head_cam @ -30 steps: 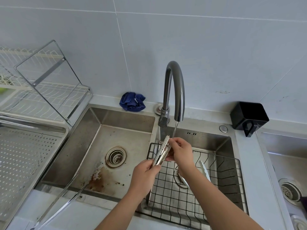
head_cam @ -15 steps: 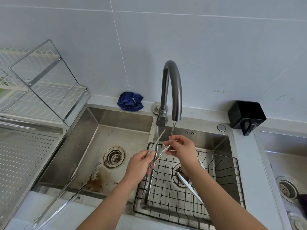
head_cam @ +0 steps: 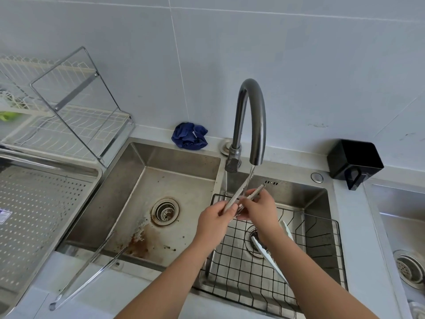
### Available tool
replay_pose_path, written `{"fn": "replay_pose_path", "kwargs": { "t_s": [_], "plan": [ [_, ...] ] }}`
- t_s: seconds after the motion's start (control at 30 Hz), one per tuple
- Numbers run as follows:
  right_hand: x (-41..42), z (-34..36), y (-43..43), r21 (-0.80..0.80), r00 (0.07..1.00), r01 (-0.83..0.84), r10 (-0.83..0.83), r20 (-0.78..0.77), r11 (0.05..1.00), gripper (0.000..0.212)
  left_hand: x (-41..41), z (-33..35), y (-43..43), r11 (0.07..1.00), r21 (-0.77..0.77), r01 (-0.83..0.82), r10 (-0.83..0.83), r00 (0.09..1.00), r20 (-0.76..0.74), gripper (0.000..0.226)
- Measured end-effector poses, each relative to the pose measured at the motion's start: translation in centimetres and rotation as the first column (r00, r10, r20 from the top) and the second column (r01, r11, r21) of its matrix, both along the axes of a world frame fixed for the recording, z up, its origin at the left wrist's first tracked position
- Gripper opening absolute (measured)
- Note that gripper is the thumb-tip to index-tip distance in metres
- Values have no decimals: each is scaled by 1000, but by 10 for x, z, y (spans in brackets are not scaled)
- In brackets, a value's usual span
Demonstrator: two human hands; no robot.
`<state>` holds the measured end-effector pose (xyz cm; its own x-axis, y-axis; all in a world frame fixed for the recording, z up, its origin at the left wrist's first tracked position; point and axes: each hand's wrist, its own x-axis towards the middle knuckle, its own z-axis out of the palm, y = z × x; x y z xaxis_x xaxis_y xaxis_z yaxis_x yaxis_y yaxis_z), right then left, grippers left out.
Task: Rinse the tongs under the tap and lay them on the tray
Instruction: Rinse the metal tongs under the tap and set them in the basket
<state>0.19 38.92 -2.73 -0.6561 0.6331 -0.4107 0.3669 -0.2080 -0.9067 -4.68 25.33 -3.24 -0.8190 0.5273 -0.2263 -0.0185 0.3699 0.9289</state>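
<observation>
Two hands (head_cam: pixel 213 221) (head_cam: pixel 258 207) on one pair of tongs (head_cam: pixel 243 195) under one tap (head_cam: pixel 250 120)

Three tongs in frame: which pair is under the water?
The small steel tongs held in both hands; the long pair spans the left sink's front edge, the white pair lies in the basket.

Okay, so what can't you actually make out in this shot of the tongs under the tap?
Head view only:
- Small steel tongs: hinge end hidden inside the left hand; the right hand covers part of one arm.
- White plastic tongs in the black wire basket: the middle is hidden behind the right forearm.
- Perforated steel tray: cut off by the left edge.
- Third sink: cut off by the right edge.
</observation>
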Motion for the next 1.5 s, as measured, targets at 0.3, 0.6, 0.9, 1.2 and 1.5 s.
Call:
{"fn": "replay_pose_path", "kwargs": {
  "t_s": [0.3, 0.6, 0.9, 1.2, 1.5],
  "plan": [
    [-2, 10, 7, -54, 992, 1, -8, -129, 999, 11, -9, 8, -4, 994, 99, -43, 20, 973, 230, 18],
    [-1, 21, 7, -382, 959, -28, -84, -271, 924, 11, -12, 7, -13, 986, 122, -110, 66, 945, 321, 21],
    [1, 22, 3, -649, 889, -204, -139, -436, 733, 18, -9, 6, -15, 970, 161, -184, 100, 900, 425, 29],
    [-6, 22, 1, -589, 932, -109, -123, -340, 801, 44, 5, 1, -13, 968, 157, -197, 99, 870, 483, 29],
    [-2, 29, -1, -534, 902, -156, -100, -420, 831, 37, 3, 3, -13, 968, 156, -196, 92, 859, 504, 30]
  ]
}}
